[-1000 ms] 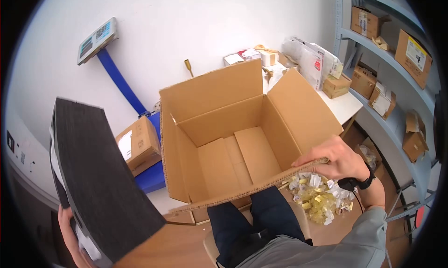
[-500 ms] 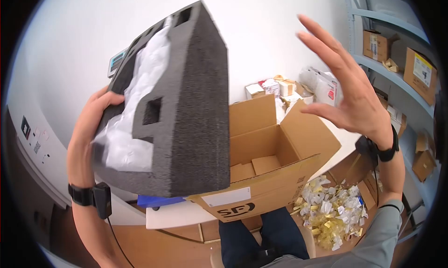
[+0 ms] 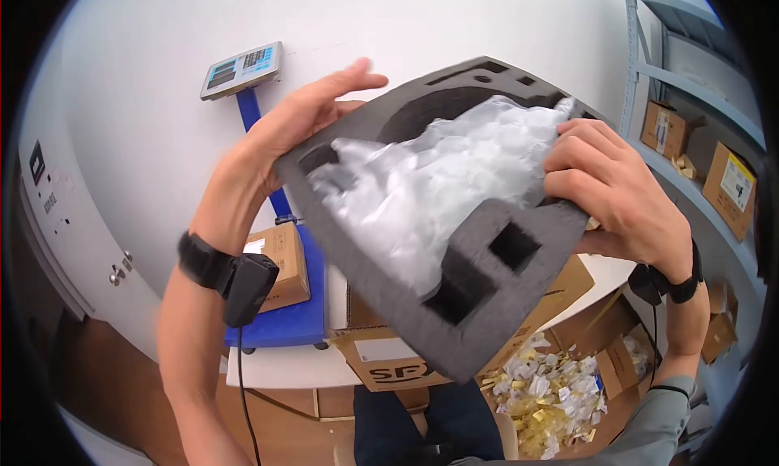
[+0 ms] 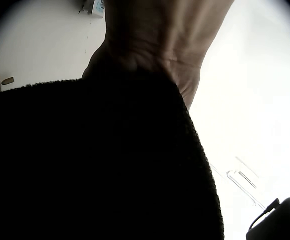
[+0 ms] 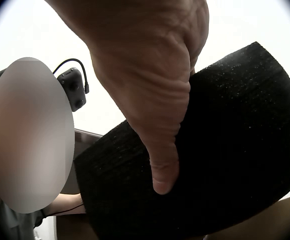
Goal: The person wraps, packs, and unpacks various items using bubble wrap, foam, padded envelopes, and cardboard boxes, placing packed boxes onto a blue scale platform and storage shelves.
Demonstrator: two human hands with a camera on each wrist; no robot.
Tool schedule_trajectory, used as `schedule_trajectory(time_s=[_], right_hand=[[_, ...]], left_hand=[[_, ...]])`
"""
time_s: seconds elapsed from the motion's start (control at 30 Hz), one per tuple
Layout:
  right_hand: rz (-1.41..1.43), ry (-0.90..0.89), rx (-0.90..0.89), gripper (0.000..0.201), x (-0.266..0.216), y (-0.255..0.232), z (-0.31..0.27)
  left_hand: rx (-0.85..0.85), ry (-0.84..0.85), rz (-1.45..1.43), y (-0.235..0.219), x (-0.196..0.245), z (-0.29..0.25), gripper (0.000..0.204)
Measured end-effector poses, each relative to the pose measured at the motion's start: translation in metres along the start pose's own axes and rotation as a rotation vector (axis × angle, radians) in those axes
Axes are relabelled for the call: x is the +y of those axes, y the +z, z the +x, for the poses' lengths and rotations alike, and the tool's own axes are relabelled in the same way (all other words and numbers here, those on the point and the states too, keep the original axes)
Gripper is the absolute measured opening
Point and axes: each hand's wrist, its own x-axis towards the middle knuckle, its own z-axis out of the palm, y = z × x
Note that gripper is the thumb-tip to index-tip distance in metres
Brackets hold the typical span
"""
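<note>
A dark foam tray (image 3: 365, 279) is held tilted in the air in the head view, with clear bubble wrap (image 3: 454, 166) bunched in its recess. My left hand (image 3: 304, 121) is against the upper left edge, its visible fingers extended. At the opposite edge my right hand (image 3: 621, 194) grips the foam, fingers curled over the rim beside the wrap. The right wrist view shows that thumb lying flat on the foam's outer side (image 5: 240, 125). Below the tray stands a cardboard box (image 3: 373, 368), mostly covered by it. Foam hides part of my left hand in the left wrist view.
A smaller carton (image 3: 284, 271) sits on the blue scale platform (image 3: 280, 328) at left, under a scale display (image 3: 243, 68). Packing scraps (image 3: 552, 393) lie on the floor at lower right. Shelves with cartons (image 3: 730, 190) stand at right.
The foam tray has moved in from the left, over the cardboard box, and turned its wrapped recess toward the head camera. My right hand has let go of the box flap and taken hold of the foam.
</note>
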Motion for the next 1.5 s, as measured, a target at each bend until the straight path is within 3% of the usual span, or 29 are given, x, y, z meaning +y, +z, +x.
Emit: schedule_trajectory(time_s=[0.03,0.1,0.13,0.23,0.27,0.3,0.37,0.53,0.77,0.83,0.93,1.03,1.2,1.27,1.3,1.37,1.43,1.5], right_hand=[[0.003,-0.011,-0.002,0.068,-0.001,-0.001,-0.004],[0.053,0.149,-0.009,0.071,-0.001,-0.006,-0.013],[0.058,0.165,-0.012,0.075,0.002,-0.008,-0.016],[0.016,0.24,-0.076,0.076,0.002,-0.016,-0.016],[0.011,0.239,-0.08,0.076,0.003,-0.013,-0.014],[0.001,0.241,-0.052,0.077,0.004,-0.008,-0.012],[-0.003,0.241,-0.035,0.079,0.004,0.0,-0.006],[0.067,0.135,-0.195,0.069,-0.017,0.012,0.013],[0.245,-0.035,-0.25,0.053,-0.03,0.073,0.043],[0.37,-0.088,-0.343,0.051,-0.036,0.097,0.048],[0.434,-0.056,-0.497,0.046,-0.046,0.13,0.051],[0.568,-0.06,-0.416,0.042,-0.033,0.159,0.042],[0.617,-0.056,-0.572,0.038,-0.035,0.183,0.03],[0.673,-0.073,-0.778,0.036,-0.039,0.184,0.032],[0.672,-0.075,-0.779,0.036,-0.036,0.183,0.036],[1.01,0.154,-1.065,0.041,-0.027,0.171,0.049],[0.956,0.123,-1.059,0.047,-0.027,0.169,0.053],[0.833,-0.065,-1.007,0.045,-0.032,0.179,0.049]], left_hand=[[-0.007,0.003,-0.169,-0.008,-0.012,-0.005,0.073],[0.217,0.13,-0.072,-0.007,-0.058,-0.021,0.072],[0.254,0.095,-0.042,-0.009,-0.088,-0.03,0.07],[0.175,-0.122,0.369,0.023,-0.123,-0.087,0.069],[0.119,-0.044,0.605,0.034,-0.128,-0.105,0.064],[0.118,-0.041,0.599,0.038,-0.128,-0.114,0.064],[0.079,-0.185,0.369,0.042,-0.128,-0.125,0.062],[0.294,-0.153,0.105,0.039,-0.137,-0.138,0.068],[0.365,-0.083,-0.233,0.026,-0.163,-0.16,0.072],[0.402,-0.082,-0.371,0.024,-0.171,-0.166,0.074],[0.422,-0.06,-0.314,0.024,-0.172,-0.172,0.075],[0.457,-0.064,-0.359,0.02,-0.18,-0.177,0.075],[0.482,-0.043,-0.456,0.025,-0.184,-0.18,0.076],[0.485,-0.027,-0.463,0.023,-0.186,-0.181,0.075],[0.496,-0.019,-0.448,0.022,-0.189,-0.182,0.076],[0.515,-0.009,-0.441,0.022,-0.194,-0.185,0.076],[0.516,-0.019,-0.412,0.02,-0.195,-0.186,0.076],[0.508,-0.006,-0.461,0.023,-0.193,-0.182,0.076]])
